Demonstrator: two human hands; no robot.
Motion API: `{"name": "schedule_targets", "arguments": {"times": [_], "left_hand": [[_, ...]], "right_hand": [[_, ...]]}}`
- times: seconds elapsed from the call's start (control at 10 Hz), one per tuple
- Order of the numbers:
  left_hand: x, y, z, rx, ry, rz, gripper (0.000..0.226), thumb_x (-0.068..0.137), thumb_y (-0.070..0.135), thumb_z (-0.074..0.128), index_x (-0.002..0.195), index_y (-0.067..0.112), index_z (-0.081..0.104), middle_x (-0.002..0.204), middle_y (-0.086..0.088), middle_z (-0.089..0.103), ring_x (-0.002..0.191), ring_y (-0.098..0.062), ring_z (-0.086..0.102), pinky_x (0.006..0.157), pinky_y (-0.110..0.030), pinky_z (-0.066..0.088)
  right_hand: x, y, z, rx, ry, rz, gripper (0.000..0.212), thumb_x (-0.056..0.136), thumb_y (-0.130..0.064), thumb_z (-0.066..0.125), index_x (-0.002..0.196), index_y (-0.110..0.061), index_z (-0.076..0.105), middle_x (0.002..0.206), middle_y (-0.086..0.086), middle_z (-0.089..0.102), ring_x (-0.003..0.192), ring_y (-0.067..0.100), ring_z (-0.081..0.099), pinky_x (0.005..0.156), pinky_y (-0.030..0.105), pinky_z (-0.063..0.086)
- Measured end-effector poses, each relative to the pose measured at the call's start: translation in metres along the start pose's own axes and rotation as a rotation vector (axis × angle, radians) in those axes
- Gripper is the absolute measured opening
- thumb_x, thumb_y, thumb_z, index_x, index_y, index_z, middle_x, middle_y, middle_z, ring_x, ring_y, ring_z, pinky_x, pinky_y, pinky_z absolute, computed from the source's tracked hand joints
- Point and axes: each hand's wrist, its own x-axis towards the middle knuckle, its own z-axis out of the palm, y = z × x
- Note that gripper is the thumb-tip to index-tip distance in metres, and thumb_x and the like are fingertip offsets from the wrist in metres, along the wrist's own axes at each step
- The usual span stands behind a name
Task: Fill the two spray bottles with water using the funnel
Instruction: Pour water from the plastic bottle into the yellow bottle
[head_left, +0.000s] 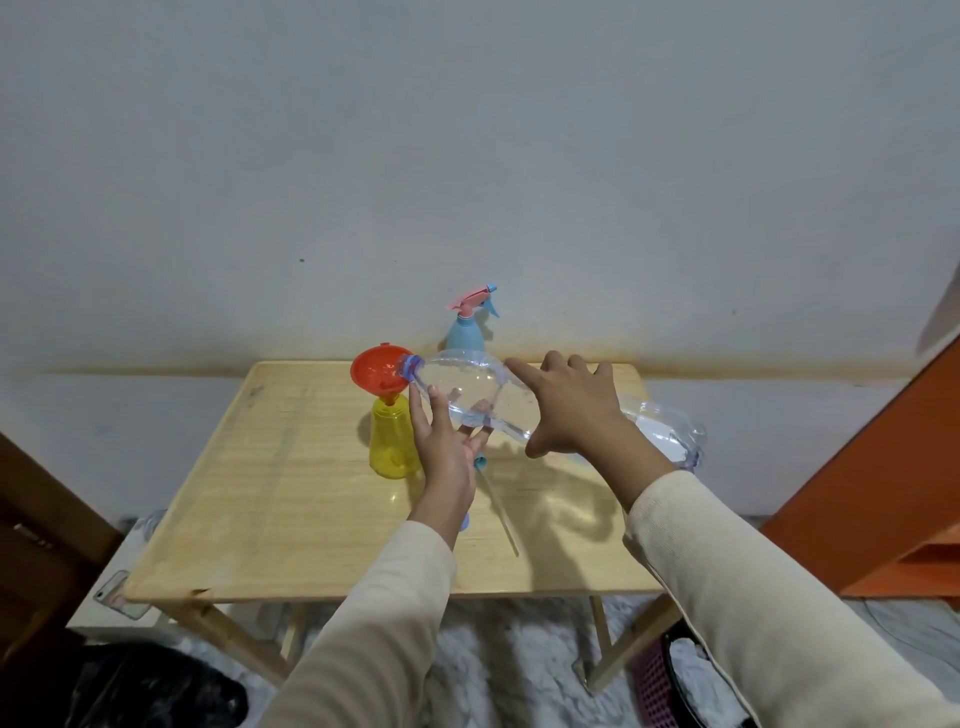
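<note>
Wooden table (311, 493) with yellow bottle (390, 441), blue bottle (465, 333)

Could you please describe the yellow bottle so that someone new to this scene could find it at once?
On the light wooden table against the pale wall, the yellow bottle stands upright left of centre, near the tipped clear water bottle. Unlike the blue spray bottle behind, which wears its trigger head, it is translucent yellow with a red funnel in its neck.
</note>
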Motion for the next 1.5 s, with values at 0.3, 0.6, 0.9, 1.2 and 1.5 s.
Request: {"name": "schedule_targets", "arguments": {"times": [0.3, 0.6, 0.9, 1.2, 1.5], "left_hand": [[0.003, -0.003, 0.000, 0.008, -0.033, -0.018, 0.053, 0.094, 0.042, 0.050, 0.143, 0.038, 0.029, 0.115, 0.001, 0.059, 0.108, -0.041, 0.062, 0.097, -0.066, 0.040], [0.006, -0.005, 0.001, 0.016, -0.030, -0.022, 0.054, 0.092, 0.044, 0.052, 0.141, 0.041, 0.030, 0.118, 0.000, 0.060, 0.108, -0.041, 0.062, 0.095, -0.065, 0.042], [0.008, -0.004, 0.001, 0.005, -0.035, -0.015, 0.052, 0.093, 0.042, 0.051, 0.141, 0.039, 0.031, 0.118, 0.000, 0.060, 0.102, -0.039, 0.065, 0.096, -0.062, 0.044], [0.012, -0.004, 0.004, 0.006, -0.027, -0.021, 0.050, 0.093, 0.041, 0.052, 0.139, 0.040, 0.033, 0.117, -0.001, 0.061, 0.102, -0.039, 0.066, 0.096, -0.064, 0.042], [0.015, 0.001, 0.001, 0.079, -0.020, 0.013, 0.048, 0.095, 0.039, 0.052, 0.139, 0.043, 0.034, 0.120, 0.001, 0.061, 0.112, -0.037, 0.060, 0.096, -0.052, 0.048]], "right_hand": [[0.001, 0.001, -0.002, -0.018, -0.001, 0.009, 0.100, 0.060, -0.045, 0.076, 0.142, -0.040, 0.018, 0.127, 0.005, 0.043, 0.118, 0.029, 0.043, 0.096, 0.046, 0.032], [0.002, 0.002, -0.001, -0.025, -0.011, 0.015, 0.101, 0.060, -0.045, 0.076, 0.143, -0.040, 0.017, 0.128, 0.006, 0.043, 0.119, 0.030, 0.042, 0.098, 0.048, 0.031], [0.006, 0.002, 0.000, -0.017, -0.016, 0.011, 0.101, 0.061, -0.044, 0.075, 0.143, -0.039, 0.017, 0.128, 0.006, 0.043, 0.119, 0.029, 0.042, 0.096, 0.047, 0.032], [0.010, 0.003, 0.000, -0.026, -0.002, -0.001, 0.101, 0.060, -0.045, 0.075, 0.143, -0.039, 0.018, 0.125, 0.005, 0.044, 0.118, 0.029, 0.043, 0.097, 0.047, 0.032], [0.008, 0.005, 0.009, 0.064, 0.012, 0.015, 0.102, 0.059, -0.045, 0.075, 0.143, -0.040, 0.018, 0.125, 0.005, 0.044, 0.116, 0.029, 0.043, 0.092, 0.044, 0.033]]}}
